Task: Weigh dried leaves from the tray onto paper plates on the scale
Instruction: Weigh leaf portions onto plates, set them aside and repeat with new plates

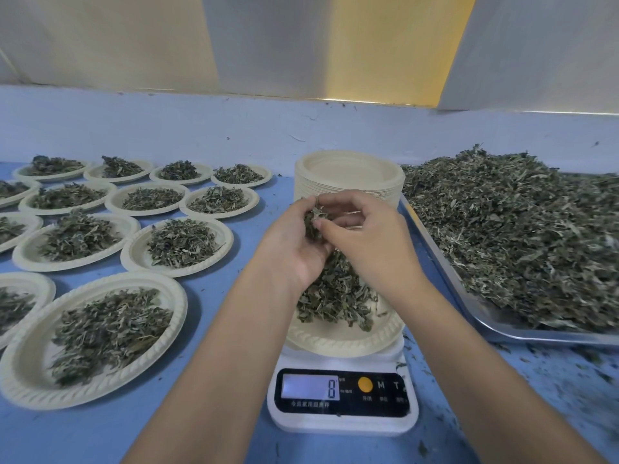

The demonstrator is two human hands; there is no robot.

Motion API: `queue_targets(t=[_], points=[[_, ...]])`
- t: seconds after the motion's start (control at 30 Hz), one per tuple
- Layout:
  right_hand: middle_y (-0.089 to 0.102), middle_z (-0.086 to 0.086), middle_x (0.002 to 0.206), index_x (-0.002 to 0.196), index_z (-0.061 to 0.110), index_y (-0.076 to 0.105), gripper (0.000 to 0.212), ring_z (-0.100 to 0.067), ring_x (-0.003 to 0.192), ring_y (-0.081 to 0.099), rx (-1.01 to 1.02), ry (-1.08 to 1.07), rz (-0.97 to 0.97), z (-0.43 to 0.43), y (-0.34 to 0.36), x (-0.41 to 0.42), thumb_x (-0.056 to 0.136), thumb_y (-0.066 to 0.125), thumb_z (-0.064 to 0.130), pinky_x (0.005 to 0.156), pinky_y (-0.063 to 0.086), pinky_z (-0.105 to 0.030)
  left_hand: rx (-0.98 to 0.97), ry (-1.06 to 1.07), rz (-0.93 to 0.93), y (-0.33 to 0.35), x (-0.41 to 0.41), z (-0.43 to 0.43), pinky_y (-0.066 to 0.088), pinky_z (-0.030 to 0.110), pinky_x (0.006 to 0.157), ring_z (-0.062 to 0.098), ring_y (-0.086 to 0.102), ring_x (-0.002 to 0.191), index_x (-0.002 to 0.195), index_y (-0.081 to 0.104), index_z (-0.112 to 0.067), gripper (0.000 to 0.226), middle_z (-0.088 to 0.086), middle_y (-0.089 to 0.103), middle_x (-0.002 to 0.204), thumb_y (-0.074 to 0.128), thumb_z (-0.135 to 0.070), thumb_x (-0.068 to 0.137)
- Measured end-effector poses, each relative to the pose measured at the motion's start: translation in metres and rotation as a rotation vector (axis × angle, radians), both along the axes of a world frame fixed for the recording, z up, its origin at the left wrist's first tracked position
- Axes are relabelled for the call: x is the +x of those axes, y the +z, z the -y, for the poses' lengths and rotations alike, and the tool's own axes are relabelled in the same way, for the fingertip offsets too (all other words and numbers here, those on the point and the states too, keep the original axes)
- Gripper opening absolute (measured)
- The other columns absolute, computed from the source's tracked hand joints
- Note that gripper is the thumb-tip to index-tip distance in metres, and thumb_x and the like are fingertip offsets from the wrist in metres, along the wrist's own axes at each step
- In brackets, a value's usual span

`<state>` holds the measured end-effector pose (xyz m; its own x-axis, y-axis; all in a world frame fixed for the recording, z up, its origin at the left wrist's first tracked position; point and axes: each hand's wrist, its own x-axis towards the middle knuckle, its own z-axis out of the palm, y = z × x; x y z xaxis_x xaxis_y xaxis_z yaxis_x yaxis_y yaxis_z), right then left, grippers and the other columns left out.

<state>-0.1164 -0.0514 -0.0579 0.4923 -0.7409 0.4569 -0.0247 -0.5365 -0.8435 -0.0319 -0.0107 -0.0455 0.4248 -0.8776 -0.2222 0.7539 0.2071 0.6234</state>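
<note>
While the fingers (341, 199) of the left hand (288, 246) and right hand (368, 239) curl round a small clump of dry grey-green crumbled leaves (315, 219), they hang over the cream paper plate (335, 343) on the white digital scale (341, 420), near on the blue bench (100, 437). Such leaves look feather-light, brittle and apt to shed, so a gentle cupped hold from beneath should suit. Right of it lies the heaped steel tray (502, 333); farther off stands a plate stack (348, 172).
</note>
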Motion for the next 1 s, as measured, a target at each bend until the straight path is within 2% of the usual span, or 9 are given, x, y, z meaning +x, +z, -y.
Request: queue_targets(t=[0.1,0.27,0.4,0.5,0.6,0.73,0.87,1.0], points=[[0.067,0.012,0.076,0.089,0.015,0.069,0.018,0.005,0.063,0.06,0.016,-0.003,0.039,0.001,0.001,-0.001,0.078,0.072,0.001,0.062,0.047,-0.007,-0.009,-0.021,0.04,-0.001,0.001,0.0,0.051,0.028,0.074,0.024,0.058,0.085,0.115,0.051,-0.007,0.021,0.017,0.056,0.115,0.041,-0.014,0.098],[0.067,0.011,0.071,0.084,0.013,0.07,0.015,0.006,0.06,0.059,0.002,-0.034,0.028,0.001,0.0,-0.002,0.076,0.07,0.0,0.058,0.045,-0.006,0.024,-0.017,0.058,-0.004,0.0,0.003,0.051,0.029,0.076,0.027,0.058,0.102,0.114,0.051,-0.007,0.02,0.019,0.055,0.127,0.041,-0.013,0.098],[0.068,0.01,0.071,0.082,0.014,0.071,0.015,0.005,0.06,0.059,-0.007,-0.052,0.011,0.001,-0.001,-0.001,0.075,0.069,0.0,0.06,0.046,-0.007,0.046,-0.004,0.033,-0.007,0.001,0.004,0.048,0.035,0.089,0.03,0.054,0.121,0.13,0.047,0.003,0.035,0.022,0.052,0.133,0.037,-0.014,0.1],[0.068,0.01,0.071,0.083,0.012,0.072,0.015,0.006,0.059,0.058,-0.01,-0.052,0.01,0.0,-0.002,0.0,0.075,0.068,0.0,0.059,0.045,-0.006,0.061,0.012,0.01,-0.007,0.001,0.004,0.049,0.035,0.087,0.03,0.054,0.121,0.134,0.044,0.001,0.037,0.022,0.053,0.132,0.035,-0.014,0.101],[0.067,0.013,0.069,0.081,0.013,0.072,0.014,0.008,0.058,0.058,-0.011,-0.065,0.037,0.0,-0.002,0.0,0.076,0.068,0.0,0.057,0.043,-0.004,0.082,0.019,0.011,-0.006,0.002,0.003,0.047,0.036,0.097,0.028,0.055,0.119,0.134,0.046,0.0,0.037,0.02,0.055,0.13,0.036,-0.017,0.102],[0.069,0.015,0.07,0.077,0.021,0.071,0.017,0.005,0.062,0.06,-0.014,-0.085,0.05,0.003,-0.002,-0.001,0.077,0.071,0.005,0.063,0.048,-0.008,0.052,0.021,0.003,-0.005,0.001,0.002,0.046,0.039,0.099,0.03,0.056,0.118,0.134,0.044,0.003,0.04,0.023,0.053,0.131,0.041,-0.018,0.1],[0.071,0.005,0.081,0.078,0.025,0.07,0.02,-0.003,0.069,0.063,0.04,-0.095,0.117,0.003,-0.002,-0.001,0.075,0.074,0.005,0.069,0.052,-0.02,0.011,0.017,-0.042,0.0,-0.002,0.0,0.048,0.042,0.094,0.032,0.058,0.112,0.129,0.045,0.006,0.035,0.024,0.055,0.127,0.041,-0.012,0.1],[0.064,-0.008,0.105,0.091,0.027,0.068,0.025,-0.012,0.088,0.063,0.089,-0.161,0.196,0.002,-0.002,0.003,0.075,0.075,0.01,0.082,0.053,-0.03,-0.046,0.028,-0.136,0.006,-0.006,-0.001,0.056,0.034,0.074,0.023,0.062,0.087,0.106,0.053,-0.001,0.013,0.018,0.061,0.095,0.044,-0.007,0.098]])
